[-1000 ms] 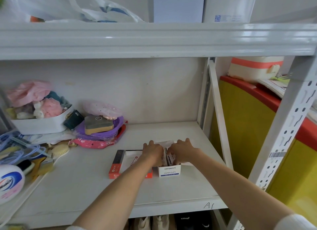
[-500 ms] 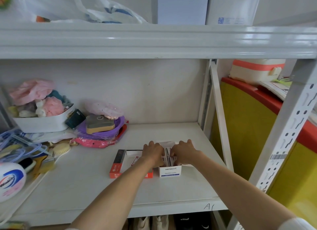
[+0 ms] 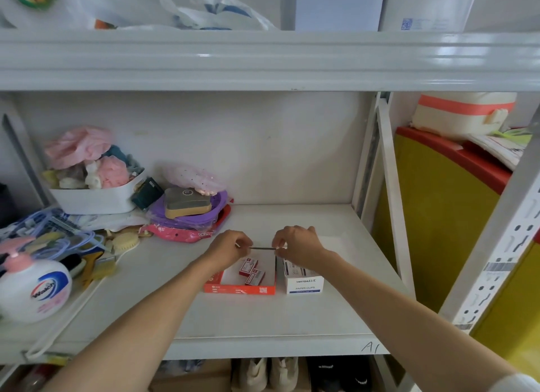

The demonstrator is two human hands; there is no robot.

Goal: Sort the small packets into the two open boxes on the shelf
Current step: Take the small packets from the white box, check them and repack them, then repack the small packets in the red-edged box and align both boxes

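Small packets (image 3: 252,272) (two red-and-white ones) are seen lying loose inside the red open box (image 3: 239,288), twd its right half, touching each other. Just beside it, on the R, the white open box (image 3: 304,283) marked "PAPER CLIPS" is set, w/ more packets standing on edge inside; their count cannot be told. Both boxes are placed on the white shelf (image 3: 263,312), near its front-centre.

Above the red box, a thin dark strip (image 3: 261,248) is held level btwn the two hands. The left hand (image 3: 230,248) is pinched shut on the strip's L end w/ thumb and forefinger; the right hand (image 3: 298,247) is pinched on its R end the same way, and is raised over the back of the white box. What the strip is cannot be told.

Farther left, a pump bottle (image 3: 32,289) w/ a pink top is stood at the shelf's edge, w/ brushes and cords piled behind it. At the back-left, a white tub (image 3: 93,198) of pink and pale items is kept against the wall, and a purple bowl (image 3: 190,213) w/ a flat case on it is set beside the tub.
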